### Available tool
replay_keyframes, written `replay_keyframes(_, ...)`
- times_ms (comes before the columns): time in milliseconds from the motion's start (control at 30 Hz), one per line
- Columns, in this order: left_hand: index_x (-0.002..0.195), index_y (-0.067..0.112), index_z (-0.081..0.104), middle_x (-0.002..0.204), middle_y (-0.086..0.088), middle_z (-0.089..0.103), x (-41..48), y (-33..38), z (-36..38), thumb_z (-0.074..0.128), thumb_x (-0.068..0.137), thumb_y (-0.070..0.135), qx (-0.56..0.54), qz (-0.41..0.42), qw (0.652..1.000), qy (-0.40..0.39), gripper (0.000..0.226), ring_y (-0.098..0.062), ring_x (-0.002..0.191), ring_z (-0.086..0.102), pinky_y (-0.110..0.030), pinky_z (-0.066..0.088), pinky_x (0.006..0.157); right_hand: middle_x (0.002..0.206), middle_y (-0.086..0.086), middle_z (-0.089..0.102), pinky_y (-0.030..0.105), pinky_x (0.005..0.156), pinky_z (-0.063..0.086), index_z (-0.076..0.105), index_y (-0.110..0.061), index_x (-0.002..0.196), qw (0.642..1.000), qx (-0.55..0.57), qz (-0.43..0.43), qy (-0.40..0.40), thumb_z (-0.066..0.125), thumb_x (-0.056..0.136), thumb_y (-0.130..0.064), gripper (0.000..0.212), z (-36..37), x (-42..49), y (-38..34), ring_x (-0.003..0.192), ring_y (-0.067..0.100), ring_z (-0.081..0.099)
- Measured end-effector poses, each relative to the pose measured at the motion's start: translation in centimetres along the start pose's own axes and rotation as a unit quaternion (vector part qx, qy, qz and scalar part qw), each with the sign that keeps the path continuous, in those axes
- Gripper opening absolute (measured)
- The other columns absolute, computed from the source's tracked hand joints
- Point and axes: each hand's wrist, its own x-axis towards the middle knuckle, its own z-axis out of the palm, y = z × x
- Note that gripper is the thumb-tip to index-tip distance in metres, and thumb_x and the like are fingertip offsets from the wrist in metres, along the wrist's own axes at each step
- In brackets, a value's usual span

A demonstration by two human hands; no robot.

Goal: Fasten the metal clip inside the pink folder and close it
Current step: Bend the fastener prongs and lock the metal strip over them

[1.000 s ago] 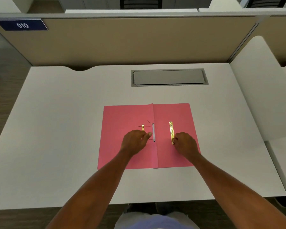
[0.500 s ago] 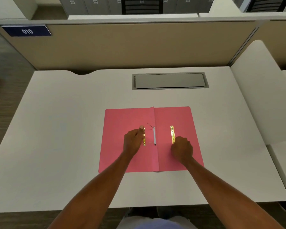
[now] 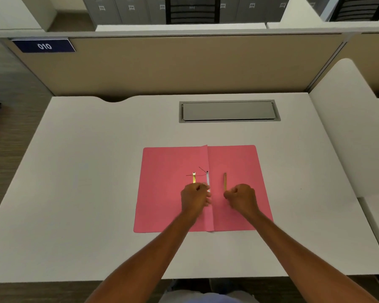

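The pink folder (image 3: 169, 193) lies open and flat on the white desk (image 3: 85, 193). A white fastener strip (image 3: 207, 179) runs along its spine, with thin wire prongs sticking out at its far end. Just left of it lies a gold metal strip (image 3: 193, 177). My left hand (image 3: 195, 196) is curled over the near ends of that strip and the white strip. On the right leaf, a gold metal bar (image 3: 225, 181) looks thin, as if turned on edge. My right hand (image 3: 241, 197) pinches its near end.
A grey cable hatch (image 3: 228, 111) is set into the desk behind the folder. A beige partition (image 3: 184, 64) with a blue "010" label (image 3: 44, 46) closes the back. A white side panel (image 3: 348, 127) stands at the right.
My left hand slid back toward me along the left gold strip, uncovering its far end. The right gold bar now looks narrower, tipped by my right hand.
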Motion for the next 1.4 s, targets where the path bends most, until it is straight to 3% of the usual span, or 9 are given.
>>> replay_keyframes(167, 0.097, -0.007, 0.081, 0.093, -0.026, 0.083, -1.1, -0.8, 1.8, 0.069, 0.097, 0.012, 0.032, -0.054, 0.996, -0.062, 0.022, -0.039, 0.085, 0.084, -0.047, 0.07, 0.085, 0.056, 0.007, 0.07, 0.031, 0.056, 0.057, 0.071, -0.001, 0.066, 0.993, 0.095, -0.019, -0.073, 0.08, 0.085, -0.02, 0.028, 0.2, -2.6, 0.1, 0.049, 0.016, 0.064)
replay_keyframes(267, 0.1, -0.007, 0.079, 0.097, -0.028, 0.082, -1.1, -1.1, 1.3, 0.069, 0.095, 0.003, 0.005, -0.067, 0.996, -0.052, 0.015, -0.044, 0.092, 0.083, -0.049, 0.07, 0.085, 0.076, 0.009, 0.08, 0.032, 0.062, 0.066, 0.077, -0.009, 0.086, 0.986, 0.143, -0.029, -0.077, 0.083, 0.086, -0.014, 0.009, 0.3, -3.3, 0.1, 0.064, 0.018, 0.075)
replay_keyframes(433, 0.102, 0.005, 0.078, 0.1, -0.022, 0.084, -1.5, -0.6, 0.3, 0.07, 0.099, 0.005, -0.043, -0.066, 0.996, -0.047, 0.008, -0.043, 0.094, 0.082, -0.046, 0.071, 0.082, 0.097, 0.013, 0.081, 0.029, 0.06, 0.057, 0.074, -0.014, 0.109, 0.97, 0.221, 0.0, -0.103, 0.082, 0.085, -0.006, 0.027, 0.5, -3.1, -1.2, 0.078, 0.021, 0.075)
replay_keyframes(600, 0.1, 0.008, 0.082, 0.092, -0.014, 0.085, -0.7, 0.3, -1.9, 0.079, 0.096, 0.015, -0.036, -0.025, 0.998, -0.051, 0.009, -0.031, 0.082, 0.084, -0.037, 0.071, 0.073, 0.097, 0.002, 0.085, 0.025, 0.062, 0.059, 0.08, -0.02, 0.104, 0.95, 0.276, 0.008, -0.143, 0.081, 0.092, -0.02, 0.013, 0.9, -2.6, -2.4, 0.083, 0.014, 0.079)
replay_keyframes(733, 0.1, 0.01, 0.085, 0.089, -0.013, 0.085, 0.1, 0.7, -3.3, 0.085, 0.092, 0.023, 0.014, 0.026, 0.998, -0.061, 0.015, -0.019, 0.073, 0.077, -0.041, 0.07, 0.081, 0.097, 0.002, 0.085, 0.032, 0.069, 0.059, 0.079, -0.017, 0.104, 0.951, 0.276, 0.011, -0.139, 0.081, 0.093, -0.023, 0.013, 0.9, -1.4, -3.7, 0.088, 0.017, 0.082)
replay_keyframes(933, 0.104, 0.009, 0.082, 0.09, -0.012, 0.082, 3.0, 1.5, -3.6, 0.075, 0.098, 0.017, 0.004, 0.028, 0.999, 0.023, 0.013, -0.02, 0.067, 0.073, -0.044, 0.069, 0.079, 0.09, 0.016, 0.082, 0.025, 0.059, 0.058, 0.08, -0.007, 0.098, 0.962, 0.253, 0.001, -0.1, 0.08, 0.091, -0.011, 0.008, 2.2, -0.1, -4.8, 0.066, 0.011, 0.074)
replay_keyframes(1067, 0.118, 0.008, 0.078, 0.107, -0.017, 0.082, 5.1, 2.6, -3.4, 0.066, 0.1, 0.005, -0.033, 0.017, 0.998, 0.042, 0.022, -0.021, 0.084, 0.072, -0.043, 0.066, 0.088, 0.081, 0.009, 0.081, 0.023, 0.055, 0.056, 0.081, -0.01, 0.095, 0.967, 0.237, 0.016, -0.095, 0.08, 0.091, -0.011, 0.004, 3.1, 0.4, -4.8, 0.063, 0.012, 0.07)
replay_keyframes(1167, 0.133, 0.005, 0.07, 0.113, -0.018, 0.079, 6.4, 3.3, -2.9, 0.056, 0.103, -0.002, -0.047, 0.004, 0.999, 0.014, 0.035, -0.021, 0.088, 0.07, -0.031, 0.062, 0.077, 0.072, 0.002, 0.077, 0.023, 0.054, 0.055, 0.082, -0.013, 0.09, 0.968, 0.23, 0.027, -0.093, 0.077, 0.092, -0.008, 0.007, 3.5, 0.7, -4.7, 0.058, 0.011, 0.066)
replay_keyframes(1400, 0.132, 0.0, 0.071, 0.127, -0.023, 0.077, 7.3, 3.2, -2.0, 0.052, 0.105, -0.005, -0.04, -0.024, 0.997, -0.056, 0.034, -0.023, 0.092, 0.073, -0.027, 0.058, 0.074, 0.072, 0.004, 0.077, 0.029, 0.057, 0.057, 0.081, -0.01, 0.092, 0.969, 0.219, 0.048, -0.102, 0.07, 0.089, -0.003, 0.014, 3.5, 1.6, -4.6, 0.06, 0.016, 0.067)
